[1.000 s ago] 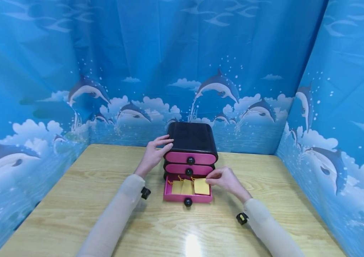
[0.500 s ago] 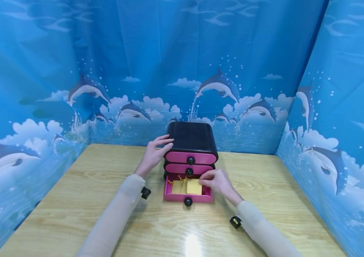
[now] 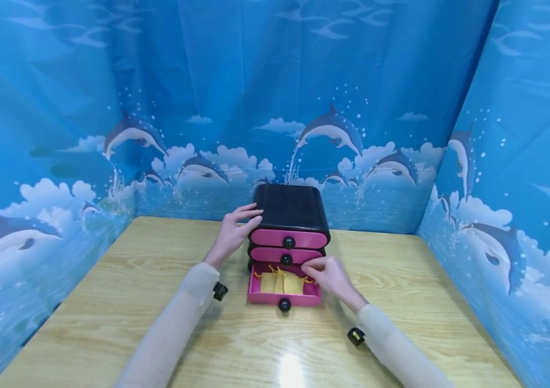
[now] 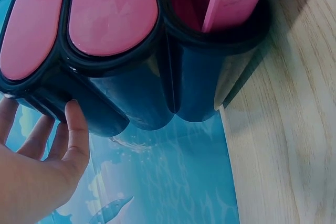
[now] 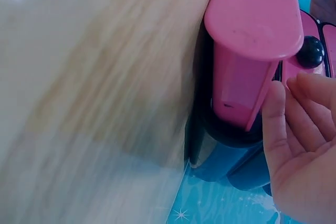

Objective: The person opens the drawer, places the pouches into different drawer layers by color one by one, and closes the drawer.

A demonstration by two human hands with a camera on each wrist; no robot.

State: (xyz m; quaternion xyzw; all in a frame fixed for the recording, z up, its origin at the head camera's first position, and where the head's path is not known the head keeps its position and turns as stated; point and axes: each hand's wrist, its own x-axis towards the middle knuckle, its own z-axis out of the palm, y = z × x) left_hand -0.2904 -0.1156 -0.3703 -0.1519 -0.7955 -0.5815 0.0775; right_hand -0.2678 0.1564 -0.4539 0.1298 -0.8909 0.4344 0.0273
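Note:
A small black cabinet (image 3: 289,207) with pink drawer fronts stands on the table, its bottom drawer (image 3: 265,298) pulled out. Side by side in that drawer lie several yellow drawstring pouches (image 3: 293,284) with orange cords. My left hand (image 3: 230,231) rests its spread fingers against the cabinet's left upper side; the left wrist view shows this hand (image 4: 55,166) with thumb and fingers on the black shell. Over the right edge of the open drawer is my right hand (image 3: 331,277), its fingers bent. In the right wrist view, thumb and forefinger of this hand (image 5: 304,150) are slightly apart, holding nothing visible.
Two upper drawers (image 3: 267,253) are closed, each with a round black knob (image 3: 288,243). A wood-grain table (image 3: 168,302) spreads around the cabinet. Blue dolphin-print curtains (image 3: 236,108) stand behind the table and along both sides.
My right hand has moved left with a pouch, then let it go and lifted slightly. The pouch now lies beside the others, its cord showing. My left hand has stayed put.

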